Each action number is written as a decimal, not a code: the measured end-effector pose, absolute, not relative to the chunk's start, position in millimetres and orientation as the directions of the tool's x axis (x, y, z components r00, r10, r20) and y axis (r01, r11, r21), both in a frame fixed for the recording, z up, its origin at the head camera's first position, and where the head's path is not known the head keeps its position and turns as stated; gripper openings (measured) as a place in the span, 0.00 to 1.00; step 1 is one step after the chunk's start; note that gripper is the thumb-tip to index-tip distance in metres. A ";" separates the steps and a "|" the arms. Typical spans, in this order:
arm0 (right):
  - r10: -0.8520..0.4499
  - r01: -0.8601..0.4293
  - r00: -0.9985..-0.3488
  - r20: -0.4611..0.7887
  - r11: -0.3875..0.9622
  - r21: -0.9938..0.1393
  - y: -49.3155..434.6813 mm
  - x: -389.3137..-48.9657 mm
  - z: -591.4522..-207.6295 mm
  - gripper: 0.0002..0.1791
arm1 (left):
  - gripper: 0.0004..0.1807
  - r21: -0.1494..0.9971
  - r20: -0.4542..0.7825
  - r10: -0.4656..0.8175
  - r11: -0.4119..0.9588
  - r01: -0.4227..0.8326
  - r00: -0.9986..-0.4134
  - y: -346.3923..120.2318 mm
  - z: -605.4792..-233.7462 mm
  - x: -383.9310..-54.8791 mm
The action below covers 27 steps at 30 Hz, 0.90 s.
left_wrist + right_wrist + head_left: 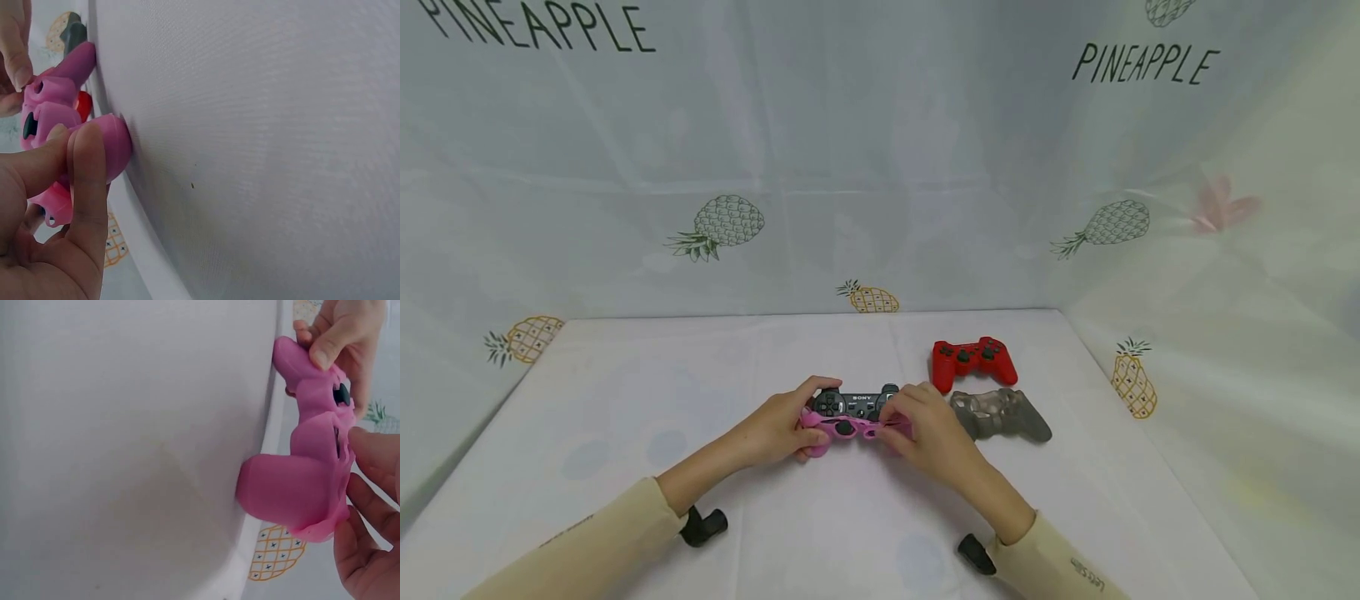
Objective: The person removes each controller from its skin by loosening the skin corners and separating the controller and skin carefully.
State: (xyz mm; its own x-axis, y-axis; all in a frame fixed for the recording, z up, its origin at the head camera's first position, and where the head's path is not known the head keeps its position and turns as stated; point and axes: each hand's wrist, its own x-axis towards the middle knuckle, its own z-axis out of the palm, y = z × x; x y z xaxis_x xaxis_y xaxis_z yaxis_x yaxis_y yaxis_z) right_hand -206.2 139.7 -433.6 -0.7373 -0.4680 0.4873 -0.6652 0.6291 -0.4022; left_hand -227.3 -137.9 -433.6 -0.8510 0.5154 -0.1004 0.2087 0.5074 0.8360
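Observation:
A black game controller [861,402] sits partly inside a pink silicone cover [820,427], its top face with the SONY lettering bare in the head view. My left hand [780,425] grips the left end, thumb on the pink handle and index finger along the top edge. With its fingertips, my right hand [928,429] pinches the cover's edge near the right stick. In the right wrist view the pink cover [290,487] wraps the near handle, its edge bunched up by the fingers. A dark stick [29,125] pokes through it in the left wrist view.
A red controller [973,360] lies at the back right of the white-clothed table [625,417]. Just in front of it is a grey, translucent-looking cover or controller [1000,414], close beside my right hand. A curtain printed with pineapples [872,167] hangs behind the table.

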 end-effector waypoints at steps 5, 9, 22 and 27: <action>-0.479 -0.671 -0.733 0.483 0.623 -0.401 133.6 -207.1 -430.0 0.12 | 0.43 0.826 -0.108 0.509 0.524 0.209 -0.854 -137.9 -434.6 -227.8; -0.495 -0.669 -0.738 0.459 0.630 -0.395 125.0 -208.2 -426.2 0.11 | 0.43 0.829 -0.108 0.513 0.520 0.208 -0.852 -138.7 -436.7 -228.2; -0.520 -0.634 -0.767 0.375 0.704 -0.321 100.9 -212.5 -416.9 0.05 | 0.44 0.831 -0.094 0.523 0.510 0.222 -0.847 -138.9 -441.8 -228.6; -0.533 -0.625 -0.778 0.332 0.708 -0.328 97.8 -214.4 -415.3 0.05 | 0.43 0.833 -0.096 0.516 0.510 0.215 -0.851 -139.2 -439.9 -227.1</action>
